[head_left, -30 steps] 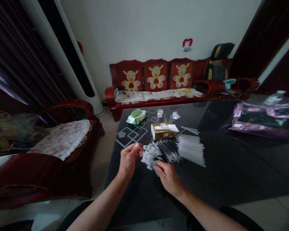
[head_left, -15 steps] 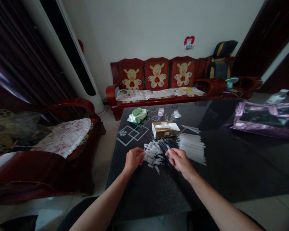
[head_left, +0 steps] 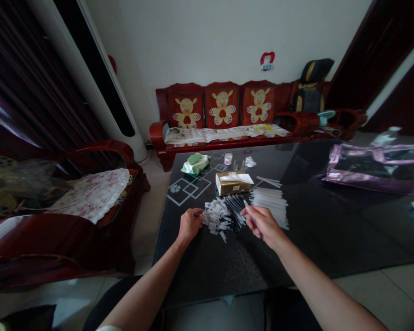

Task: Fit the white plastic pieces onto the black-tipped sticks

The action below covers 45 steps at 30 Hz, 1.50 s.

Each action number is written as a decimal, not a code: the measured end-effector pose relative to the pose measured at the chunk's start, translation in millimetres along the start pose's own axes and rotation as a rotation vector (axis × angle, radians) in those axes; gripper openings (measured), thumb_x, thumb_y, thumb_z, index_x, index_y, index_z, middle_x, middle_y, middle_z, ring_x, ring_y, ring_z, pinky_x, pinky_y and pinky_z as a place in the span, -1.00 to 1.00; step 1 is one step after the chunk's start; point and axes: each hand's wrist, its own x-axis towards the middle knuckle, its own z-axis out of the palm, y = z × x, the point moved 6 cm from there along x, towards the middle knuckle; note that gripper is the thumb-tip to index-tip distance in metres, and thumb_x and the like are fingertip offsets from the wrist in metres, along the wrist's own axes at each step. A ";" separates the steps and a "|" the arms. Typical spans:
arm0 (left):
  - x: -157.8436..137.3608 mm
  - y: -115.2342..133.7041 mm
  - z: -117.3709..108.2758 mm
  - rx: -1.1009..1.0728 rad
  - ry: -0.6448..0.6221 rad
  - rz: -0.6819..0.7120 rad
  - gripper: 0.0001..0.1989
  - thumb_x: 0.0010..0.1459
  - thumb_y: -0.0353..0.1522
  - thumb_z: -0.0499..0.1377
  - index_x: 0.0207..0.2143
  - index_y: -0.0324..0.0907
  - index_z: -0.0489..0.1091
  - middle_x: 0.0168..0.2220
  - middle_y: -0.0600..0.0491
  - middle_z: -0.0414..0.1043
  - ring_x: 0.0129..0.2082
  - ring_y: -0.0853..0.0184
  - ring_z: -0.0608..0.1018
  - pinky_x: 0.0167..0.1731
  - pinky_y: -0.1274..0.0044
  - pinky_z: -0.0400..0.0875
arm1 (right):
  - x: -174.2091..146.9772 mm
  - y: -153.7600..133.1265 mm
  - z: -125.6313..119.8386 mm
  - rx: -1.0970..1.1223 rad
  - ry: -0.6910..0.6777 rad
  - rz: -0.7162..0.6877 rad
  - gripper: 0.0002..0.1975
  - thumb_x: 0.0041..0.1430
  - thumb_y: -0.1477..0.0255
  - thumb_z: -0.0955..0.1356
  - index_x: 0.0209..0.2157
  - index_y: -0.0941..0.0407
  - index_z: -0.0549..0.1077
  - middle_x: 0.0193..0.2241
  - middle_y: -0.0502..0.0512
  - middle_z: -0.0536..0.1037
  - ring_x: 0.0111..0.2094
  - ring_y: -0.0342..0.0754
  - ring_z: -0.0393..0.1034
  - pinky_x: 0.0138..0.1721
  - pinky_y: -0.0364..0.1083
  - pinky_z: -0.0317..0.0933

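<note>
My left hand point(head_left: 191, 224) is closed in a pinch at the left edge of a pile of short translucent white sleeves point(head_left: 216, 215). What its fingertips hold, if anything, is too small to make out. My right hand point(head_left: 262, 225) is closed on a slim whitish tube point(head_left: 246, 203) that pokes up past the thumb and forefinger. Between the hands lies a bundle of thin black sticks point(head_left: 235, 205), partly under the white pile. Behind my right hand, long translucent white tubes point(head_left: 269, 200) lie side by side in a flat stack.
On the black table point(head_left: 227, 271) a gold tissue box point(head_left: 233, 187) stands just behind the sticks. Farther back are a green wipes pack point(head_left: 195, 164), a small white jar point(head_left: 228, 159) and a crumpled tissue point(head_left: 250, 162). A pink-edged clear bag point(head_left: 365, 179) lies at the right.
My right hand has drawn slightly right, away from the black sticks, still with the whitish tube. My left hand stays pinched beside the white pile. The view has shifted a little.
</note>
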 end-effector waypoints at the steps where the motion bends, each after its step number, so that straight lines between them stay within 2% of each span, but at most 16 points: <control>1: 0.0 -1.4 -0.2 -0.008 -0.002 -0.012 -0.78 0.00 -0.41 0.24 -0.24 -0.24 0.53 -0.38 -0.04 0.53 -0.52 0.38 0.53 -0.61 0.63 0.41 | -0.6 0.5 1.7 0.014 -0.018 0.020 -0.56 0.08 0.05 0.29 -0.36 0.20 0.40 -0.77 -0.14 0.26 -0.82 -0.32 -0.08 -0.82 -0.26 -0.21; 7: -0.8 -5.7 -2.3 -0.034 -0.009 -0.063 -0.77 0.00 -0.43 0.23 -0.23 -0.24 0.53 -0.53 0.04 0.49 -0.58 0.41 0.50 -0.62 0.64 0.40 | -5.9 -2.1 10.1 0.044 -0.095 0.045 -0.58 0.12 0.10 0.27 -0.28 0.21 0.41 -0.74 -0.08 0.35 -0.82 -0.30 -0.03 -0.81 -0.26 -0.18; 13: -3.1 0.1 -8.6 -0.002 0.015 -0.021 -0.75 0.00 -0.43 0.21 -0.20 -0.24 0.51 -0.33 -0.04 0.54 -0.57 0.43 0.51 -0.62 0.63 0.40 | -8.4 -2.1 7.6 0.013 -0.095 0.039 -0.56 0.10 0.12 0.29 -0.21 0.22 0.43 -0.72 -0.06 0.37 -0.81 -0.29 0.00 -0.81 -0.26 -0.14; 17: -6.4 16.6 -19.6 -0.065 0.046 0.051 -0.70 0.01 -0.40 0.20 -0.15 -0.21 0.49 -0.26 -0.05 0.55 -0.52 0.41 0.54 -0.53 0.60 0.45 | -4.9 -1.5 -1.3 -0.026 -0.052 0.022 -0.51 0.09 0.10 0.30 -0.13 0.22 0.42 -0.72 -0.08 0.36 -0.82 -0.28 0.01 -0.82 -0.26 -0.14; 23: -8.5 51.6 -27.8 -0.229 0.053 0.098 -0.68 -0.02 -0.30 0.25 -0.18 -0.23 0.51 -0.37 -0.02 0.55 -0.52 0.36 0.54 -0.53 0.56 0.44 | 4.9 -1.8 -11.7 -0.039 0.012 0.036 -0.55 0.10 0.15 0.29 -0.15 0.24 0.41 -0.73 -0.06 0.36 -0.83 -0.29 -0.02 -0.83 -0.26 -0.17; 27: -10.1 67.0 -14.4 -0.202 -0.052 0.113 -0.69 -0.01 -0.30 0.23 -0.20 -0.25 0.51 -0.39 -0.03 0.55 -0.53 0.34 0.53 -0.54 0.55 0.44 | 11.9 6.1 -11.0 -0.056 -0.001 0.047 -0.56 0.10 0.19 0.29 -0.13 0.25 0.41 -0.72 -0.04 0.39 -0.82 -0.26 0.06 -0.82 -0.25 -0.09; 32: -21.7 56.6 8.9 -0.171 -0.154 0.146 -0.72 0.02 -0.31 0.21 -0.20 -0.23 0.52 -0.40 -0.01 0.54 -0.51 0.34 0.54 -0.50 0.54 0.44 | 16.0 25.7 1.8 -0.115 -0.093 0.056 -0.53 0.14 0.15 0.26 -0.07 0.23 0.39 -0.74 -0.06 0.39 -0.85 -0.27 0.02 -0.85 -0.27 -0.15; 34: -28.5 46.8 16.6 -0.228 -0.165 0.124 -0.72 0.02 -0.29 0.21 -0.22 -0.23 0.52 -0.44 0.01 0.52 -0.51 0.34 0.53 -0.49 0.55 0.43 | 13.1 32.9 10.9 -0.095 -0.127 0.079 -0.56 0.15 0.17 0.25 -0.11 0.24 0.39 -0.73 -0.06 0.40 -0.84 -0.27 0.03 -0.84 -0.27 -0.14; 38: -42.2 34.7 32.8 -0.373 -0.243 -0.014 -0.68 0.02 -0.25 0.23 -0.23 -0.30 0.50 -0.49 0.00 0.49 -0.55 0.36 0.50 -0.52 0.55 0.42 | 0.9 38.0 35.3 -0.005 -0.257 0.098 -0.64 0.15 0.17 0.26 -0.25 0.22 0.38 -0.66 -0.02 0.45 -0.79 -0.24 0.17 -0.80 -0.25 0.04; 41: -50.6 40.9 42.6 -0.428 -0.335 -0.044 -0.63 0.04 -0.20 0.22 -0.20 -0.31 0.48 -0.52 0.01 0.47 -0.55 0.37 0.49 -0.53 0.55 0.43 | -7.8 36.7 50.7 0.012 -0.355 0.085 -0.64 0.16 0.15 0.26 -0.32 0.20 0.36 -0.62 0.00 0.47 -0.76 -0.23 0.22 -0.77 -0.25 0.09; 45: -56.2 49.7 47.0 -0.451 -0.398 -0.023 -0.66 0.08 -0.17 0.19 -0.37 -0.32 0.47 -0.55 0.03 0.41 -0.60 0.43 0.43 -0.63 0.62 0.34 | -15.7 36.9 66.8 -0.016 -0.468 0.079 -0.62 0.18 0.13 0.24 -0.35 0.20 0.37 -0.62 0.00 0.47 -0.76 -0.24 0.22 -0.76 -0.25 0.08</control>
